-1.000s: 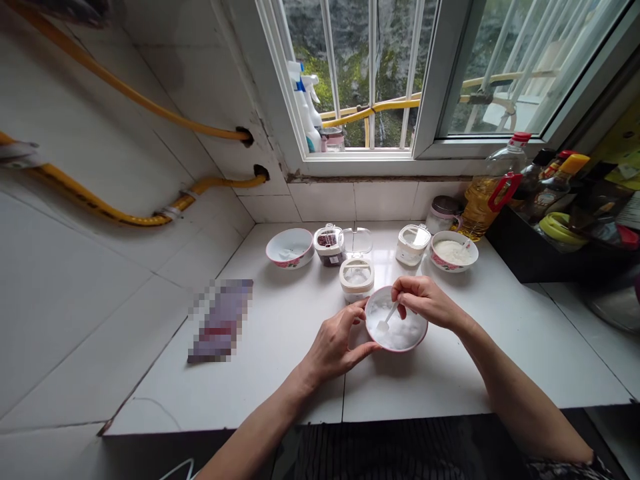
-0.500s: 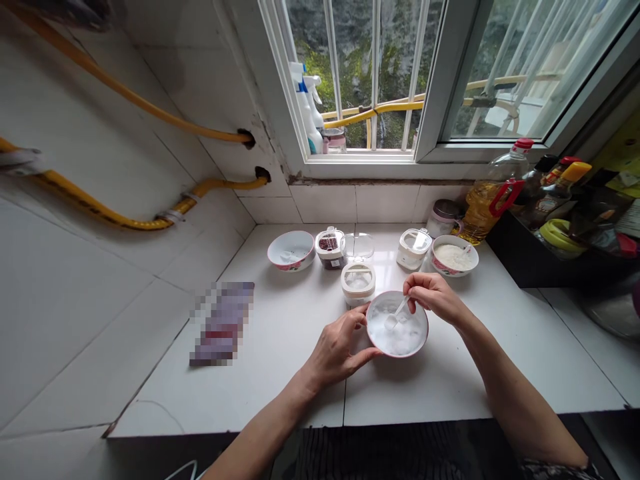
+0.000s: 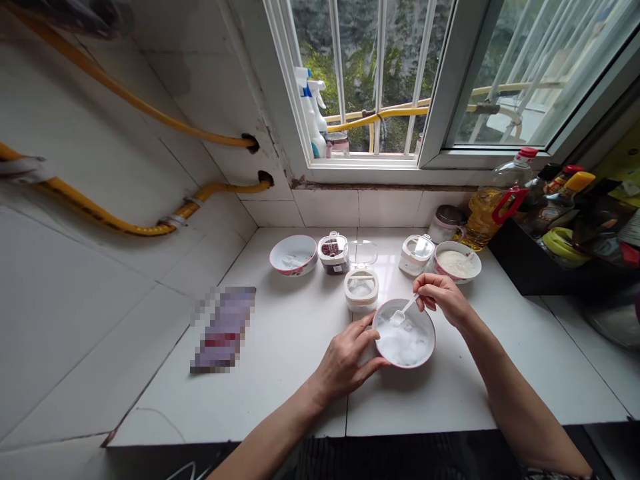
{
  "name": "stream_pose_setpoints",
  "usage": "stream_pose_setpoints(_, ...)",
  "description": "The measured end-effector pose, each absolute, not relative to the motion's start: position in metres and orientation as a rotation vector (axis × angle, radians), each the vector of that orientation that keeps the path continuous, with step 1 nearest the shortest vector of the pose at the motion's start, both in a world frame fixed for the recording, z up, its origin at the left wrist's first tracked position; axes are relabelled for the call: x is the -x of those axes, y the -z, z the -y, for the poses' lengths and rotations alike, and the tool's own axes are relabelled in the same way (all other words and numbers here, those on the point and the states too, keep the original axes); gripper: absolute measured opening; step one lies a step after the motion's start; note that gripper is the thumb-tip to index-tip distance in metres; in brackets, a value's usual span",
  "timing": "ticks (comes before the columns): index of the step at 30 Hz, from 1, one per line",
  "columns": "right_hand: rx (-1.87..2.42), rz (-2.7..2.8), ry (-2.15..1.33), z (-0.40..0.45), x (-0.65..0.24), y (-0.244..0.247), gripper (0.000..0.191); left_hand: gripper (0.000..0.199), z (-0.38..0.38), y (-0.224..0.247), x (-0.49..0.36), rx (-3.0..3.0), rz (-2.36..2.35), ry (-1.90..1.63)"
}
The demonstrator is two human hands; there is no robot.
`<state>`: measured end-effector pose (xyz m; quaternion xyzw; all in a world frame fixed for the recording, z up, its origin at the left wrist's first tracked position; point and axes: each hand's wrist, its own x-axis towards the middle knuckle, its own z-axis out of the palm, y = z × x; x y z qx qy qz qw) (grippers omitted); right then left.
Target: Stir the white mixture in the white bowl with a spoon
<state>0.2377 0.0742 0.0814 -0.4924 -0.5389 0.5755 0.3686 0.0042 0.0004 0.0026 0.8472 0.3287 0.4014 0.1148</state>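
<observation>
A bowl [image 3: 429, 348] with a pink rim, holding white grains or powder [image 3: 407, 343], stands on the counter in front of me. My left hand [image 3: 353, 353] grips its left side, thumb low and fingers along the rim. Pinched in my right hand [image 3: 440, 298] is a small white plastic spoon [image 3: 409, 307], slanting down to the left. The scoop of the spoon is over the white contents near the bowl's far side; whether it carries any cannot be made out. Just behind the bowl sits a clear lidded jar [image 3: 361, 293] with white contents.
Behind stand a bowl [image 3: 294, 267] at left, a jar of dark red bits [image 3: 333, 257], another clear jar [image 3: 417, 257] and a bowl of pale grains [image 3: 457, 267]. An oil bottle [image 3: 493, 207] and a black condiment box [image 3: 515, 263] are at right. A blurred packet [image 3: 225, 333] lies left.
My right hand has drawn the spoon toward the bowl's far side and turned its scoop. The bowl and my left hand sit slightly farther right and nearer. The whole view has shifted a little.
</observation>
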Motion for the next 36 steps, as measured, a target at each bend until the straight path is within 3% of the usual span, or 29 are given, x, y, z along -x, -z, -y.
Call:
stream_pose_setpoints(20,1.247,1.344,-1.562,-0.083,-0.248,-0.076,0.011,0.035,0.006,0.001,-0.008,-2.573,-1.099,-1.211)
stream_pose_setpoints(36,1.113,1.228,-1.410,-0.079,-0.229,-0.076,0.016,0.040,0.005,0.003,-0.010,-2.495,-1.076,-1.220)
